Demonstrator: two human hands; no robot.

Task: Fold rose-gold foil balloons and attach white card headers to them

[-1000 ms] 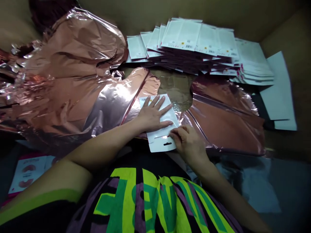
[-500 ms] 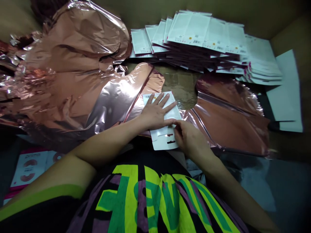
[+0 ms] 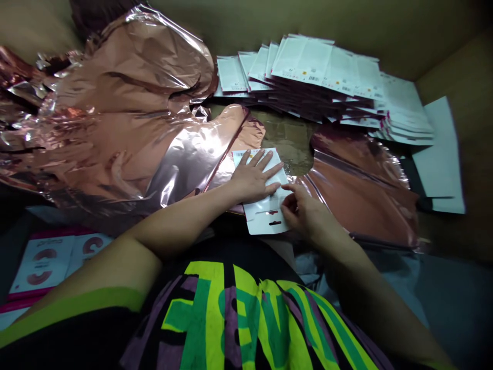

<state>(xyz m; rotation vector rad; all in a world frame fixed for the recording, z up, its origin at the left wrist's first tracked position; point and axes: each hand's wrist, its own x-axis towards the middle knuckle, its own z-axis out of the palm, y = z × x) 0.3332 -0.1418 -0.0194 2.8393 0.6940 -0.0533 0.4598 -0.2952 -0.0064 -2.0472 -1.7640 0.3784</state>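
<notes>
A white flat packet [image 3: 264,221] with a slotted hanging tab lies at the middle of the work surface, tab toward me. My left hand [image 3: 254,177] is spread flat on it, fingers fanned over its printed far end. At the packet's right edge my right hand [image 3: 304,210] is closed, its fingers curled and thumb beside the edge. Whatever it may pinch is hidden. Beneath the packet's left side lies a large sheet of shiny rose-gold foil [image 3: 127,118], shaped like flat foil balloons. Another rose-gold foil piece [image 3: 358,190] lies to the right.
A fanned stack of white packets [image 3: 304,61] stands at the back, with more packets [image 3: 404,108] at its right. White card sheets [image 3: 442,159] lean near the cardboard wall [image 3: 454,67] on the right. Printed packets [image 3: 46,262] lie low at the left.
My right hand has drawn slightly right, away from my left thumb, and its index finger has lifted. My left hand stays flat on the packet. The view has shifted slightly.
</notes>
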